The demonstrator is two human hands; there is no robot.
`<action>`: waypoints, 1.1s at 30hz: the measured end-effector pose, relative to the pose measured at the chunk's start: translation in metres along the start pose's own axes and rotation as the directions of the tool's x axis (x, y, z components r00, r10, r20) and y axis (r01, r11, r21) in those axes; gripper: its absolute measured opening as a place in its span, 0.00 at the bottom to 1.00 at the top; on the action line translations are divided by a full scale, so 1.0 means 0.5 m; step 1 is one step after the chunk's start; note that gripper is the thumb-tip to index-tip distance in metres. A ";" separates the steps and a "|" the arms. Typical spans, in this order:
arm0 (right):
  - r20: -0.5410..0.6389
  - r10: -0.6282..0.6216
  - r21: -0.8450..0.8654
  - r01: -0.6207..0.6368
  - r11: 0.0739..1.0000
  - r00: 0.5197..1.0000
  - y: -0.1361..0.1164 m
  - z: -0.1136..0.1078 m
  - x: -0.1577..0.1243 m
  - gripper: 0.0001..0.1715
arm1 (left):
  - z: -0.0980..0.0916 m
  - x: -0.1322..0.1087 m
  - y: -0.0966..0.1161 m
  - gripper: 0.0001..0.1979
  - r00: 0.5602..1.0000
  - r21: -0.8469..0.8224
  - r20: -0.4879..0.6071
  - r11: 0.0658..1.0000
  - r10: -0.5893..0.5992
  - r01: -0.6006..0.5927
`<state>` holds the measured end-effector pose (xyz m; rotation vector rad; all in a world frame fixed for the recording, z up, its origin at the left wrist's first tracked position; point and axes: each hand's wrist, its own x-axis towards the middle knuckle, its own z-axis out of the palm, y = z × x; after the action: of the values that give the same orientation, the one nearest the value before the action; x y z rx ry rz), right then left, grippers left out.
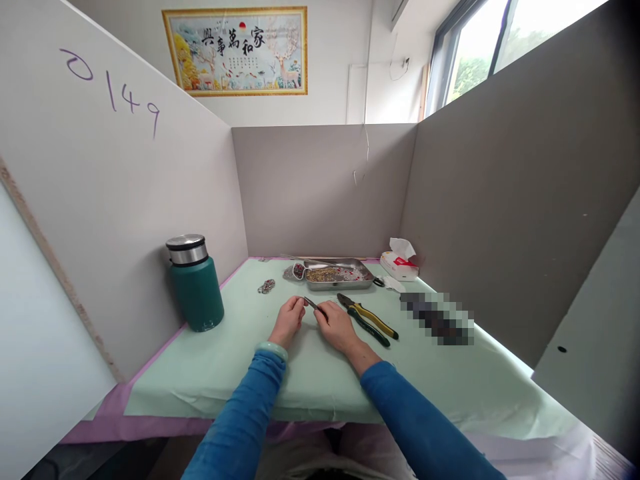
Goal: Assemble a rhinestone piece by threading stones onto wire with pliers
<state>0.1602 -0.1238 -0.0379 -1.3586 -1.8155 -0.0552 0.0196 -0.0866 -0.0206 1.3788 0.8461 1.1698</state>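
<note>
Blue sleeves (250,413) lead to both hands meeting over the green cloth (310,380): the right hand (337,328) grips small pliers (315,307), the left hand (289,321) pinches something tiny at their tip. Steady wrists on the cloth would help; the pinched piece is too small to identify.

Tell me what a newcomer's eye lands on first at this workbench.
Both hands meet at the table's middle: the right hand grips a small dark tool whose tip reaches the left hand. A dark green flask stands at the left wall, and a metal tray of small bits sits behind, with pliers beside the right hand.
</note>
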 end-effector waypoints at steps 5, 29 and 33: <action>0.001 -0.004 -0.030 0.004 1.000 1.000 -0.002 -0.002 -0.002 0.09 | 0.000 0.001 0.000 0.13 0.998 0.043 -0.048 0.999 0.035 -0.033; -0.008 0.004 -0.076 -0.004 0.997 1.000 -0.012 0.004 -0.001 0.10 | -0.007 0.010 -0.009 0.09 0.972 0.214 -0.109 0.960 0.207 -0.180; -0.013 0.004 -0.062 -0.005 0.998 1.000 -0.012 0.005 -0.003 0.10 | -0.004 0.007 -0.003 0.10 0.991 0.125 -0.077 0.987 0.109 -0.099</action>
<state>0.1540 -0.1264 -0.0377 -1.4023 -1.8132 -0.1179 0.0187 -0.0827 -0.0217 1.4967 0.9261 1.2815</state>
